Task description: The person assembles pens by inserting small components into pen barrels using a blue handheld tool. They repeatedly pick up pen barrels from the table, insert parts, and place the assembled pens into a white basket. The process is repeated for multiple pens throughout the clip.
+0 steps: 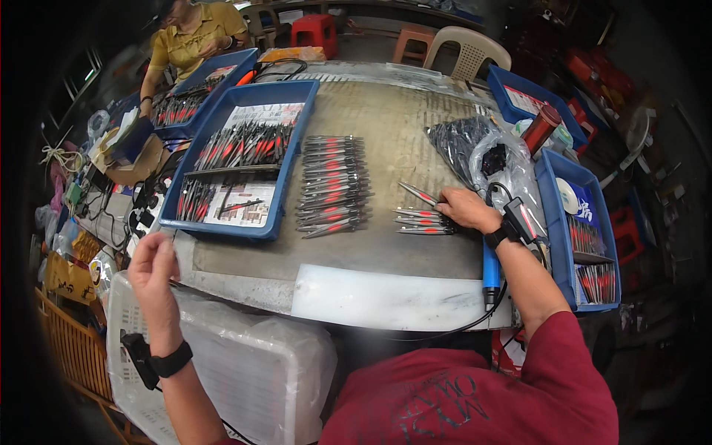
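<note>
My right hand [467,208] is closed on the end of a slim, pointed grey piece with a red patch [419,194], tilted over the table. Just below it lies a short row of similar pieces [423,221], partly under my fingers. A taller stack of the same pointed pieces [332,185] is laid side by side in the middle of the table. My left hand [153,261] is raised near the table's left front edge, fingers curled together; whether anything small is between them is hidden.
A blue tray [276,226] of such pieces stands left, another blue tray [547,215] right. A blue electric screwdriver [490,268] with a cable stands by my right forearm. Plastic bags [512,167] lie beyond. A white crate [289,371] sits below the edge. A person [194,37] works far left.
</note>
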Tool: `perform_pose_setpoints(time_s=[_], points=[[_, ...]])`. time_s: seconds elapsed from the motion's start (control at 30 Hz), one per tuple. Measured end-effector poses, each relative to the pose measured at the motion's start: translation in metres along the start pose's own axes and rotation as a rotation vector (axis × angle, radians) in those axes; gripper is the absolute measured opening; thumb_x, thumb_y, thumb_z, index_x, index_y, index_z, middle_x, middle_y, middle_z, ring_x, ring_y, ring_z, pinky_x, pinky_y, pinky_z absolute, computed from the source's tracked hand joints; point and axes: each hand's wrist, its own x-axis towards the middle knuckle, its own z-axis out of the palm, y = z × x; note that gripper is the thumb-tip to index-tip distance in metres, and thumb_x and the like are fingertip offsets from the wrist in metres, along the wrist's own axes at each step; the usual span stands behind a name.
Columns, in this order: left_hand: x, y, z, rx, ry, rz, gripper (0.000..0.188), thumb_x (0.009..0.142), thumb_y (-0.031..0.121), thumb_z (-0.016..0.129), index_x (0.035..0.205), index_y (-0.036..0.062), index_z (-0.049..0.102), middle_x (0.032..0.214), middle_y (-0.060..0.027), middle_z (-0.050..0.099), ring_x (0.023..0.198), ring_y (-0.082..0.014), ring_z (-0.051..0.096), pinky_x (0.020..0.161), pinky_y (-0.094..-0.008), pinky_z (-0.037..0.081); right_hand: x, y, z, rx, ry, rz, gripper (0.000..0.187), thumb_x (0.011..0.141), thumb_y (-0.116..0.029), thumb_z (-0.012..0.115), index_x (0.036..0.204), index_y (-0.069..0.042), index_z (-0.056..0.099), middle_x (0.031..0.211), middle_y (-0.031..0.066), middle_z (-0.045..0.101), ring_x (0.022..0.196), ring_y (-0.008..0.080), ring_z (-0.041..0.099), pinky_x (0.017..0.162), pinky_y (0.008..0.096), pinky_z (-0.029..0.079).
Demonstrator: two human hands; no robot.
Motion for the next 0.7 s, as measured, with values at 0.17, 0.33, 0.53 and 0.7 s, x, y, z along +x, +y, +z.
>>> perform_pose_setpoints(time_s=[0.17,0.33,0.53,0.7], points=[[-0.009,0.019,0.041,-0.001,-0.214,-0.03,0.009,0.085,0.006,0.057,0.093,0.0013,0.058,0.074,0.0029,0.053,0.058,-0.0034,0.044,0.051,-0.0163,0.035,0.005,-0.004,-0.001,0.026,0.008,0.032,0.022,0.071,-0.02,0.057,0.077,0.001,0.058,0.079,0.0218,0.061,0.077,0.0394,0.058,0.069,0.0456,0.045],[-0.023,0.042,0.077,0.203,-0.36,0.202,0.01,0.081,-0.001,0.058,0.09,-0.0027,0.06,0.079,-0.0021,0.057,0.066,-0.0066,0.049,0.06,-0.0189,0.039,0.001,-0.022,-0.02,0.142,0.147,0.125,0.021,0.067,-0.019,0.056,0.074,0.001,0.059,0.073,0.0234,0.059,0.072,0.039,0.058,0.066,0.0436,0.045],[-0.031,0.054,0.109,0.379,-0.522,0.508,0.016,0.076,-0.003,0.061,0.092,-0.0023,0.061,0.087,-0.0127,0.059,0.076,-0.0244,0.059,0.066,-0.0299,0.048,-0.01,-0.099,-0.072,0.452,0.21,-0.229,0.015,0.07,-0.009,0.058,0.081,0.001,0.058,0.066,0.0178,0.058,0.06,0.0284,0.058,0.057,0.0332,0.046],[-0.041,0.051,0.133,0.457,-0.549,0.641,0.036,0.072,0.003,0.065,0.107,0.001,0.056,0.095,-0.016,0.058,0.088,-0.0317,0.056,0.076,-0.038,0.046,-0.029,-0.176,-0.092,0.472,0.168,-0.61,0.015,0.068,-0.006,0.063,0.08,0.0,0.057,0.069,0.0105,0.058,0.061,0.0209,0.057,0.057,0.03,0.046]])
